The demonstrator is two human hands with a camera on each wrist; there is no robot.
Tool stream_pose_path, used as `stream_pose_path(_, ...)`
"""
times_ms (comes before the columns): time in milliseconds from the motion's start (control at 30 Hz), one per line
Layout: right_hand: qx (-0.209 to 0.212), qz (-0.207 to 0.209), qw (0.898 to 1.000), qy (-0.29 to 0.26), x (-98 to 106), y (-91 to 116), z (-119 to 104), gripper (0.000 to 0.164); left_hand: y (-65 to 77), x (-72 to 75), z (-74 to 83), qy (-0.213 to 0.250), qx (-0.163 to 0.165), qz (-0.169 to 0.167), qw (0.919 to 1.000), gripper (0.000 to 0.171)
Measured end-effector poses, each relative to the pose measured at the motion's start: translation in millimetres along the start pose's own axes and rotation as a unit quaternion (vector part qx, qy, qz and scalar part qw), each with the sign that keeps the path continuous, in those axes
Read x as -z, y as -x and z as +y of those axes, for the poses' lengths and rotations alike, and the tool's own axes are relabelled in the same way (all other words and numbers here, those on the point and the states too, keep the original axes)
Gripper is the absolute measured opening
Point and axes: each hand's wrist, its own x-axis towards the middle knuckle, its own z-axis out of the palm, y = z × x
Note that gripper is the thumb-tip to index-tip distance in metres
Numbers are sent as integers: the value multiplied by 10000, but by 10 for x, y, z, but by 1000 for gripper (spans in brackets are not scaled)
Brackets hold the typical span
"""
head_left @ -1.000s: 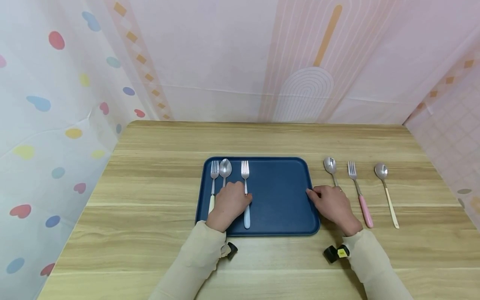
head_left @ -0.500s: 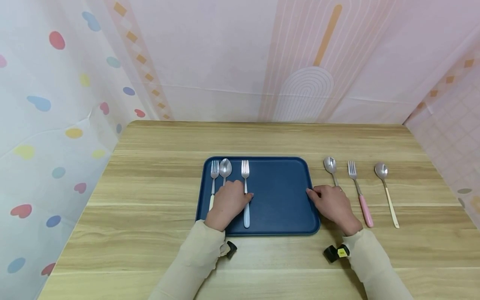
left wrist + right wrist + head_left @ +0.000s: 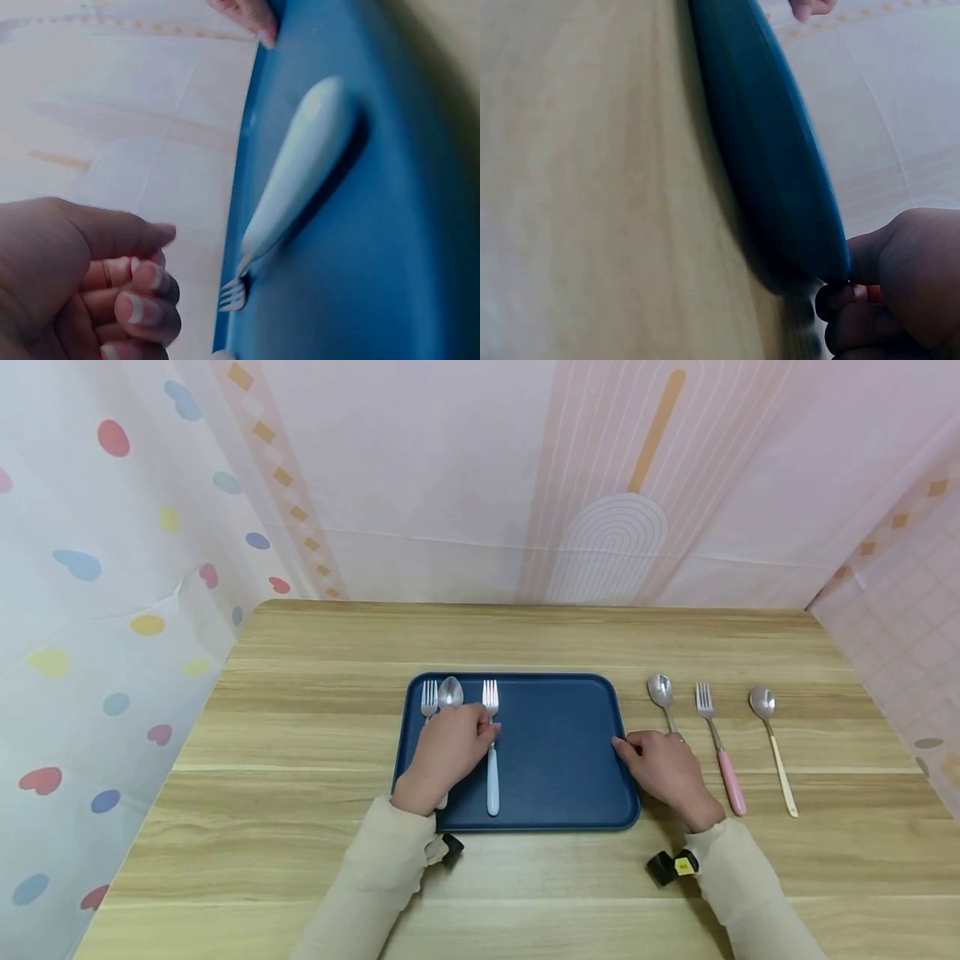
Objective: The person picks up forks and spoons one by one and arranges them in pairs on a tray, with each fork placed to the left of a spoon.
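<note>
A dark blue tray (image 3: 558, 752) lies on the wooden table. My right hand (image 3: 663, 768) pinches its right rim between thumb and fingers, as the right wrist view also shows. Over the tray's left part hovers my left hand (image 3: 447, 747), its fingers loosely curled and holding nothing; in the left wrist view there is a gap between thumb and fingers. Beside it on the tray lies a fork with a light blue handle (image 3: 492, 781). A spoon (image 3: 450, 691) and another fork (image 3: 429, 696) lie at the tray's left, their handles mostly hidden by the left hand.
Right of the tray, a spoon (image 3: 660, 691) lies partly under the right hand. Beyond it are a pink-handled fork (image 3: 726, 764) and a cream-handled spoon (image 3: 780, 760). A patterned curtain (image 3: 450, 485) hangs behind the table (image 3: 322, 727).
My left hand has risen and shifted slightly up and left, off the cutlery, uncovering more of the light blue fork's handle. My right hand stays on the tray rim.
</note>
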Motion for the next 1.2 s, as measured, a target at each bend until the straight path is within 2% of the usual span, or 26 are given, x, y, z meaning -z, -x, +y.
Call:
stream_pose_path(167, 17, 48, 10000, 9, -12, 0, 0, 45, 16, 132, -29, 78, -276, 195, 9994, 33)
stream_pose_path(300, 67, 31, 10000, 5, -32, -16, -13, 45, 53, 247, -88, 83, -276, 287, 9992, 38)
stream_pose_path(400, 9, -1, 10000, -12, -44, -20, -16, 45, 68, 338, -182, 63, -171, 226, 9996, 39)
stream_pose_path(500, -37, 37, 10000, -17, -44, -18, -10, 45, 75, 430, -336, -10, -26, 53, 10000, 37)
stream_pose_path(633, -42, 89, 10000, 10, -37, -18, 5, 45, 109, 509, -616, -14, 265, -157, 9995, 35)
stream_pose_path(833, -5, 145, 9999, 17, -60, -39, 7, 45, 174, 505, -986, 129, 658, -529, 9963, 27)
stream_pose_path(933, 5, 136, 9999, -2, -71, -38, 4, 45, 181, 475, -1073, 295, 661, -900, 9933, 22)
stream_pose_path(1067, -34, 109, 9999, -14, -68, -18, 8, 45, 171, 436, -1107, 830, 731, -1388, 9841, 19)
stream_pose_path(1133, -44, 115, 9999, -2, -63, -10, 12, 45, 157, 406, -1107, 886, 767, -1474, 9821, 20)
stream_pose_path(1200, -35, 139, 9999, 19, -59, -9, 16, 45, 144, 376, -1097, 726, 764, -1469, 9835, 20)
